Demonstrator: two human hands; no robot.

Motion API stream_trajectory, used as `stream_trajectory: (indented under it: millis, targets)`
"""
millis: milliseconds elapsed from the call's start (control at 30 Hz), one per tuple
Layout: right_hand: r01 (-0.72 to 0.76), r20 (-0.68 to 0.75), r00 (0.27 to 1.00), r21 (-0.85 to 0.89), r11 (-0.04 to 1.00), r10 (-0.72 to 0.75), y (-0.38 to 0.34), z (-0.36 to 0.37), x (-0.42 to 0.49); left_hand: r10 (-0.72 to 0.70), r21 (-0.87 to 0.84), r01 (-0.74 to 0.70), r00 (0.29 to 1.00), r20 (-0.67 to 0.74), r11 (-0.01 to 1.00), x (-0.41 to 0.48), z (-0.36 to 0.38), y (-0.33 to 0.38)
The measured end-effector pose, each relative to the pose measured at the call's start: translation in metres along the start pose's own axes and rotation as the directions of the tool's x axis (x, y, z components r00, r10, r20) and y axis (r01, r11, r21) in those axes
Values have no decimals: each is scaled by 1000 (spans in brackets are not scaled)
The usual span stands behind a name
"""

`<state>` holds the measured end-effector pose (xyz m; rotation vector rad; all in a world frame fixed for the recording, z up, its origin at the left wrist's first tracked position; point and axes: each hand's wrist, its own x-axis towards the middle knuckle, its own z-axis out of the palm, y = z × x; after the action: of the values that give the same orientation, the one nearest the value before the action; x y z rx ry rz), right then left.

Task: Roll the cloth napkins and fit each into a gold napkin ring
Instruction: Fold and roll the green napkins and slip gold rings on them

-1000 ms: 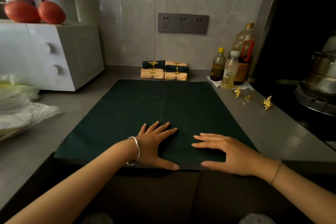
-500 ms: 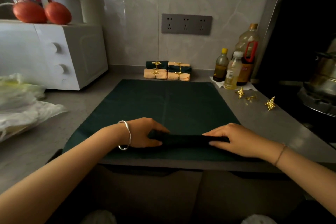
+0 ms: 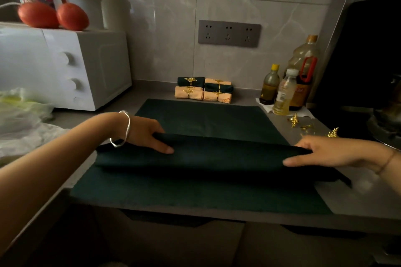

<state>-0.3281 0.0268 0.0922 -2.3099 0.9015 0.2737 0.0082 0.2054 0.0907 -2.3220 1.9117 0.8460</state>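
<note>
Gripping green napkin point(image 3: 217, 155), rings point(image 3: 294, 120) right, microwave point(image 3: 65, 67) left

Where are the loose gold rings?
The loose gold leaf napkin rings lie on the grey counter at right, between the oil bottles and the right hand.

Matt dark green cloth napkin point(image 3: 206, 158); shiny gold metal napkin rings point(image 3: 294, 120); smooth grey table point(image 3: 358, 195); glossy wall tiles point(image 3: 173, 50); polished silvery bangle point(image 3: 128, 123).
</note>
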Motion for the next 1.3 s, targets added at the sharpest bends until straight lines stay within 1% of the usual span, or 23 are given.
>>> stream_trajectory:
  millis: [67, 100, 167, 233, 300, 367, 433, 467, 533, 600, 767, 867, 1000, 1067, 1300]
  targets:
    - [-95, 33, 995, 41, 995, 94, 1, -6, -5, -44, 25, 41, 994, 97, 999, -2, -6, 1]
    - [-122, 67, 991, 44, 992, 119, 5, -11, -5, -54, 21, 52, 990, 132, 998, -3, -9, 3]
    - [-146, 124, 982, 33, 989, 141, 13, -19, -4, -58, -21, 63, 977, 206, 998, -3, -14, 6]
    - [-166, 103, 982, 100, 981, 156, 14, -26, 2, -41, -50, 54, 975, 219, 997, 3, -21, 6]
    - [-153, 60, 988, 135, 979, 146, 11, -31, 15, -34, -48, 43, 984, 172, 998, 14, -27, -1]
    - [-96, 1, 995, 100, 990, 96, 5, -36, 32, -43, -56, 50, 992, 120, 997, 32, -32, -11]
    - [-21, -127, 992, 46, 999, 26, 5, -40, 58, -52, -45, 52, 999, -5, 998, 52, -37, -24]
    - [16, -206, 978, -2, 1000, -17, 7, -40, 71, -58, -37, 55, 995, -82, 998, 63, -37, -31]
    - [67, -320, 941, -134, 989, -107, 16, -46, 104, -93, -26, 90, 975, -200, 996, 86, -40, -43]
    - [94, -358, 920, -195, 976, -160, 24, -51, 136, -144, -27, 142, 950, -277, 990, 108, -40, -49]
    - [42, -421, 891, -292, 955, -168, 33, -62, 202, -251, 53, 309, 851, -461, 950, 158, -37, -55]
    - [-5, -479, 866, -296, 955, -144, 38, -63, 230, -282, 76, 355, 838, -467, 932, 179, -38, -61]
    - [-44, -525, 842, -297, 954, -125, 45, -63, 250, -285, 78, 365, 828, -483, 928, 196, -36, -67]
    - [-51, -536, 835, -300, 953, -124, 46, -63, 256, -278, 69, 359, 818, -504, 931, 201, -35, -69]
    - [-52, -588, 803, -226, 973, -93, 49, -56, 271, -285, 55, 376, 782, -554, 925, 212, -33, -73]
